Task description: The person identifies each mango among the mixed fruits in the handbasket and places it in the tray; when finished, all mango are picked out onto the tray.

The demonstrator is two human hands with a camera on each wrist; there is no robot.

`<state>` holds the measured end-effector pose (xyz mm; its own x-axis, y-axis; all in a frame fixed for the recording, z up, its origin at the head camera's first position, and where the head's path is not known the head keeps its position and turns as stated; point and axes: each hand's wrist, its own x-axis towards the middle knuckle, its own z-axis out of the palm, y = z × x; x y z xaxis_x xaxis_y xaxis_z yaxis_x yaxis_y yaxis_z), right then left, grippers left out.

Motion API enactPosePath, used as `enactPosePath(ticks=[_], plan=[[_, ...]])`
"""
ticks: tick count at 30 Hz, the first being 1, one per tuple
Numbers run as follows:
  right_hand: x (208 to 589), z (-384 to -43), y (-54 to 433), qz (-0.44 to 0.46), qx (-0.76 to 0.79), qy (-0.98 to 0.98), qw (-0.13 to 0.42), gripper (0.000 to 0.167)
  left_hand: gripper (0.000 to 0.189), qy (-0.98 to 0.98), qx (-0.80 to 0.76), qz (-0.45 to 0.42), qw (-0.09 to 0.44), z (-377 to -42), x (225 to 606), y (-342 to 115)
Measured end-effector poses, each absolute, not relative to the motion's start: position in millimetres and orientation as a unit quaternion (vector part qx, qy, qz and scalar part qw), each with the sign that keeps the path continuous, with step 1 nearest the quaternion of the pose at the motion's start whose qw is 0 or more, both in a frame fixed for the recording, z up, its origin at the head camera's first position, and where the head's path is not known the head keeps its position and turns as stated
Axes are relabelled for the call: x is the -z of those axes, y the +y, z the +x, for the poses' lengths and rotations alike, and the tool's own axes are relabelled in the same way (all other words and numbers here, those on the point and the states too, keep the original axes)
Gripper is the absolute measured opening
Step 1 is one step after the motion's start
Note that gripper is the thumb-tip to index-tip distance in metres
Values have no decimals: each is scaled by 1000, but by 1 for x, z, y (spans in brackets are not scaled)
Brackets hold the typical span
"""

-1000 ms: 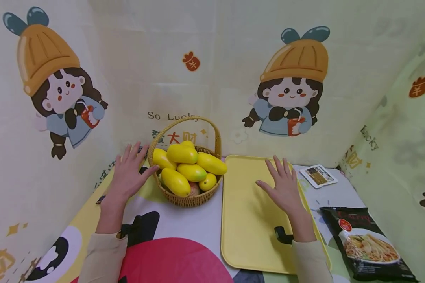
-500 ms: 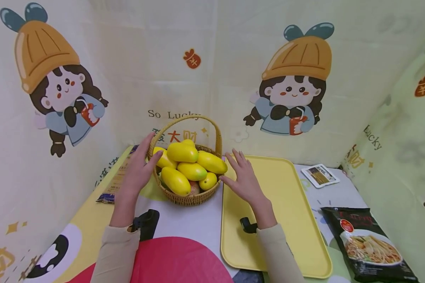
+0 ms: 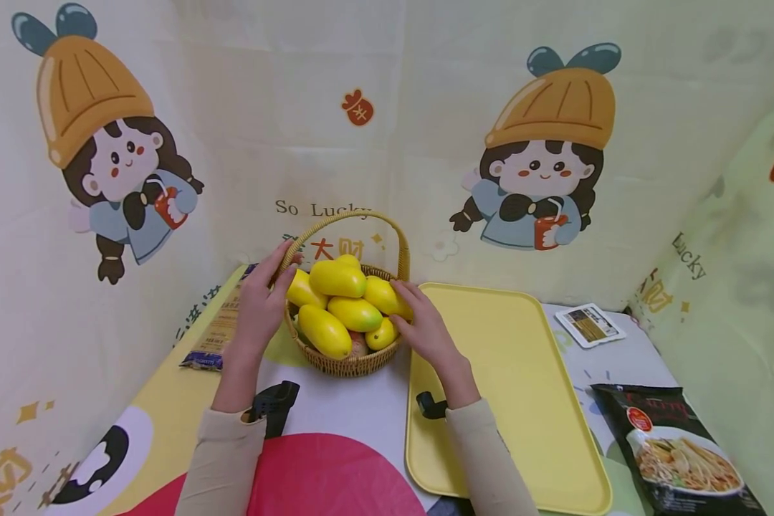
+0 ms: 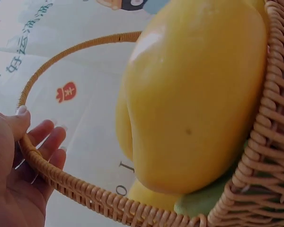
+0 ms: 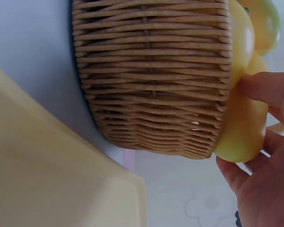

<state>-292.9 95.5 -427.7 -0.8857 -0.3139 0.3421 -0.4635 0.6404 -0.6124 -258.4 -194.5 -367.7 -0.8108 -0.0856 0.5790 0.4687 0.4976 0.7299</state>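
A wicker basket (image 3: pixel 345 368) piled with yellow mangoes stands against the back wall, left of centre. My left hand (image 3: pixel 258 304) is at the left foot of its arched handle (image 3: pixel 355 213). In the left wrist view the thumb lies on one side of the handle and the fingers curl behind it. At the right rim, my right hand (image 3: pixel 428 330) holds the rightmost mango (image 5: pixel 244 125), thumb on its near side and fingers around the far side. A large mango (image 4: pixel 199 94) fills the left wrist view. Something green (image 4: pixel 203 198) shows beneath it.
Right of the basket lies a yellow tray (image 3: pixel 497 365), beneath the right forearm. A black noodle packet (image 3: pixel 690 448) and a small white packet (image 3: pixel 590 325) lie farther right. Behind the left forearm is a brown and blue bag (image 3: pixel 216 333).
Both hands have closed in on the basket, the right one coming left from over the tray. The left hand now grips the handle and the right hand holds a mango. The basket stays on the table.
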Motion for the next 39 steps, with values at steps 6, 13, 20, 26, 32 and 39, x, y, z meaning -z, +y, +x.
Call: enactPosePath(ticks=[6, 13, 20, 26, 32, 39], plan=[[432, -296, 91, 218, -384, -888, 129, 61, 46, -799, 515, -114, 287, -260, 367, -191], [426, -294, 97, 224, -403, -872, 161, 59, 45, -791, 519, -116, 303, -260, 365, -191], [419, -292, 117, 222, -420, -859, 193, 60, 44, -785, 530, -111, 302, -257, 367, -191], [414, -292, 137, 208, -433, -845, 233, 59, 43, -784, 527, -109, 309, -256, 367, -190], [413, -294, 155, 158, -438, -847, 256, 57, 43, -780, 533, -106, 312, -256, 365, -192], [421, -298, 174, 76, -416, -874, 240, 56, 42, -783, 534, -103, 303, -255, 366, -191]])
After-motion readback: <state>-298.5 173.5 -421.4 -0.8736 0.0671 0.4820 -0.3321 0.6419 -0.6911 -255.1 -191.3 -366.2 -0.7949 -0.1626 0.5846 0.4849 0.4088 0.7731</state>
